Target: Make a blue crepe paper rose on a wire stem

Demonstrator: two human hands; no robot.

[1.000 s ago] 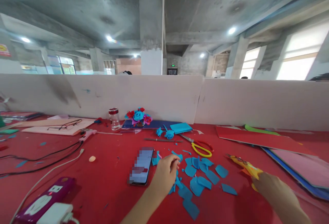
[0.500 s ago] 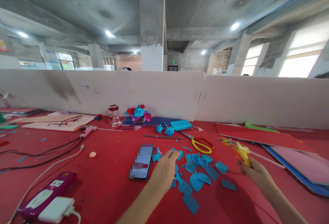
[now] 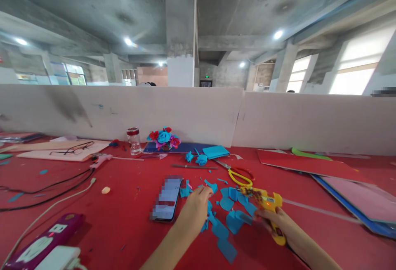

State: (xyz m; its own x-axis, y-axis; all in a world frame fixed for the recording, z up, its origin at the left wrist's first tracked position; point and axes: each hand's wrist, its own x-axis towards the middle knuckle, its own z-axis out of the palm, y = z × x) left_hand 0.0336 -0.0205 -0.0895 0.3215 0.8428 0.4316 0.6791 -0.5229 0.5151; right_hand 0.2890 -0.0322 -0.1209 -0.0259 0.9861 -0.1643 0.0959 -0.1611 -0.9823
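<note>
My right hand (image 3: 274, 220) is wrapped round the handle of a yellow glue gun (image 3: 268, 204), whose nozzle points left over cut blue paper pieces (image 3: 233, 220). Right of the phone (image 3: 168, 200), my left hand (image 3: 199, 200) has its fingers pressed together at a curled blue paper piece (image 3: 211, 186). Its fingertips touch or pinch this piece; the exact hold is partly hidden. Beyond the hands lie scissors (image 3: 240, 178) with yellow and red handles, blue paper flowers (image 3: 201, 159) and a folded blue paper (image 3: 215, 151).
A flower arrangement (image 3: 163, 137) and a glass jar (image 3: 135, 143) stand by the white partition (image 3: 185, 113). Coloured sheets (image 3: 312, 164) lie at right. A purple power strip (image 3: 46, 241), cables, a pink glue gun (image 3: 101, 160) and glasses (image 3: 72, 150) are at left.
My right hand has brought the yellow glue gun leftward, over the blue pieces. My left hand stays near the same spot, a curled blue piece now at its fingertips. The view has shifted slightly.
</note>
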